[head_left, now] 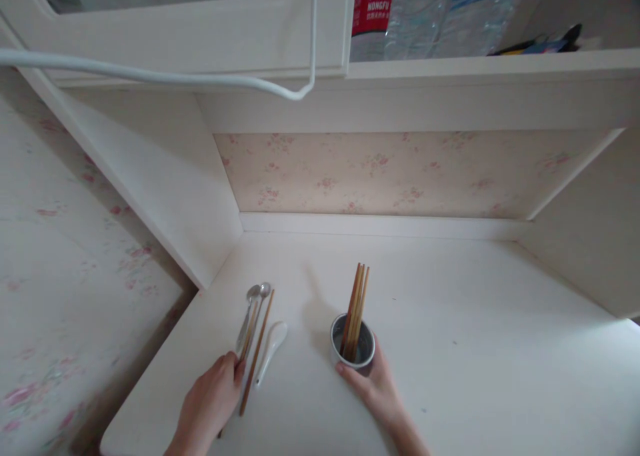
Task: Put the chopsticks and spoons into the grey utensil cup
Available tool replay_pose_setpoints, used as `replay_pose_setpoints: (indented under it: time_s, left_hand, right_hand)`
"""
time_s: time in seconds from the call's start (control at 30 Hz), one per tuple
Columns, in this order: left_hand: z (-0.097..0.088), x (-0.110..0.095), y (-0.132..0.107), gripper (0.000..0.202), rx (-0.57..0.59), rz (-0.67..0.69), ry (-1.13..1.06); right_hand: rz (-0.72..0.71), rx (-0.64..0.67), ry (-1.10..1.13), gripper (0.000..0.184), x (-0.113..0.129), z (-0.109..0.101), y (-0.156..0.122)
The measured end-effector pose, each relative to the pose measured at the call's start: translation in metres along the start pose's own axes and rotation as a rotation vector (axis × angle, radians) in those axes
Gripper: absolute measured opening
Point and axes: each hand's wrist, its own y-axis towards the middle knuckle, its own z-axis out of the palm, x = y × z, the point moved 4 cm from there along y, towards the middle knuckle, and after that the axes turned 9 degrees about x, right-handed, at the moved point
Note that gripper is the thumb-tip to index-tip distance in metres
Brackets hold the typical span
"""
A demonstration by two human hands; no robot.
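Observation:
On the left, my left hand [213, 391] is closed around a wooden chopstick [249, 333], whose lower end sticks out below the fist. Close to these fingers lie two metal spoons, a left one [244, 326] and a right one [265, 290], their handles partly behind the hand. Another wooden chopstick [258, 351] and a white soup spoon [273, 345] lie just to the right. My right hand [376, 391] wraps round the near right side of a metal cup [370, 356]. Several chopsticks [356, 303] stand in the cup, leaning slightly right.
Everything lies on a white desk top [475, 349] with side panels and a papered back wall [350, 173]. Overhead are a shelf holding plastic-wrapped bottles [420, 16] and a cabinet door [175, 43]. A white cable [150, 76] hangs across the upper left.

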Motion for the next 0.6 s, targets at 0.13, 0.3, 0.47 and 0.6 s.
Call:
replay_pose_setpoints:
  time_s: [0.13,0.3,0.47,0.6]
  left_hand:
    - [-0.006,0.003,0.005,0.031,0.032,0.0,-0.041]
    - [-0.037,-0.02,-0.01,0.03,0.033,0.212,-0.38]
    - [-0.08,-0.082,-0.024,0.038,-0.004,0.474,-0.781]
    - [-0.1,-0.133,-0.014,0.039,-0.118,0.649,-0.864]
  right_hand:
    - [-0.018,0.001,0.016,0.077,0.003,0.001,-0.001]
    - [-0.023,-0.034,0.047,0.079,0.007,0.001,0.0]
    - [-0.049,-0.04,0.03,0.08,0.013,0.002,-0.001]
    - [-0.066,-0.04,0.028,0.08,0.02,0.004,-0.002]
